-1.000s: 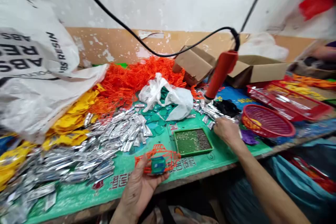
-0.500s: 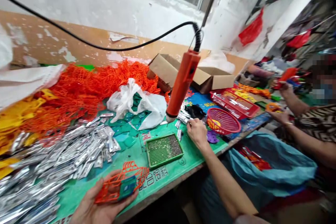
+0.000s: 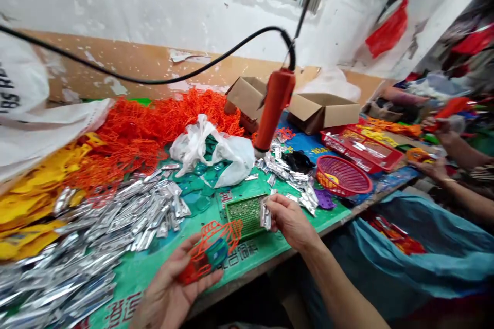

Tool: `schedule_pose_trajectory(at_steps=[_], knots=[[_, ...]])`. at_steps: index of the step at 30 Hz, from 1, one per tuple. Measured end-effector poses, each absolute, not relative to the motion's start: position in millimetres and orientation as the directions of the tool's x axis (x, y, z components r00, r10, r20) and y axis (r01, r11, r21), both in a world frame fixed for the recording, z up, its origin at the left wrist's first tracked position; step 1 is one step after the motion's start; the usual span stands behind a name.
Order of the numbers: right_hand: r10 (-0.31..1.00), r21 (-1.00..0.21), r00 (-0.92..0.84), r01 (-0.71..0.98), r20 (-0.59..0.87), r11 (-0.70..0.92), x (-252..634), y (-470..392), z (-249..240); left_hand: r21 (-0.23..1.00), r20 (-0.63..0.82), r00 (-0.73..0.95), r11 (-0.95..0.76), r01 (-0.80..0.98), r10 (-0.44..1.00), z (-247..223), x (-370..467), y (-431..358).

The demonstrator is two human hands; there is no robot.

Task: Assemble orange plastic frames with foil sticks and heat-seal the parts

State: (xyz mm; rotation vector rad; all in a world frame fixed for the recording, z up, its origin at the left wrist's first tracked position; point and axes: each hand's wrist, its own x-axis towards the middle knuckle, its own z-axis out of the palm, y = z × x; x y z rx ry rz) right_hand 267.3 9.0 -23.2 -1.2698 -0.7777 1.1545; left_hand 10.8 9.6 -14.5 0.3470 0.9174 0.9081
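Note:
My left hand (image 3: 173,277), at the front of the bench, is closed around an orange plastic lattice piece (image 3: 198,264) with a translucent teal plastic part (image 3: 217,252) lying on it. Pinched between the fingers of my right hand (image 3: 291,221) is a small silvery metal strip (image 3: 265,216), held over the right end of a shallow green tray (image 3: 227,213). That tray has a grid floor and holds many tiny grey pieces. An orange electric screwdriver (image 3: 273,110) hangs above it on a black cord. Loose silvery strips (image 3: 306,190) lie behind my right hand.
On the left are heaps of silvery strips (image 3: 142,211), orange lattice pieces (image 3: 135,133) and yellow pieces (image 3: 42,190). A white plastic bag (image 3: 235,159), cardboard box (image 3: 335,113) and red basket (image 3: 363,177) stand behind. A co-worker's hands (image 3: 436,169) and a blue bag (image 3: 443,262) are at right.
My right hand has come left and nearer from the strip pile to the green tray, with a silvery strip in its fingers. My left hand has shifted right and up with the orange piece.

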Motion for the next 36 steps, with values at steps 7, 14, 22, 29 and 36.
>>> schedule_pose_trajectory(at_steps=[7, 14, 22, 29, 36], knots=[[0.788, -0.668, -0.007, 0.525, 0.616, 0.527, 204.5, 2.4, -14.4, 0.614, -0.448, 0.361, 0.575, -0.54, 0.818, -20.9, 13.0, 0.4], [0.622, -0.302, -0.324, 0.659, 0.713, 0.689, 155.7, -11.8, -27.8, 0.544, -0.353, 0.371, 0.512, -0.665, 0.859, -32.2, 12.1, -6.7], [0.718, -0.565, -0.258, 0.471, 0.646, 0.677, 165.6, -11.0, -25.8, 0.7, -0.335, 0.301, 0.45, -0.554, 0.893, -40.7, 11.2, -6.8], [0.886, -0.829, -0.137, 0.313, 0.443, 0.463, 182.9, 2.0, -23.2, 0.887, -0.246, 0.211, 0.308, -0.343, 0.946, -38.1, 7.3, -7.1], [0.949, -0.951, -0.114, 0.055, 0.295, 0.303, 189.2, 2.3, -19.9, 0.99, -0.088, 0.259, 0.112, -0.08, 0.962, -35.2, 0.0, -8.4]])
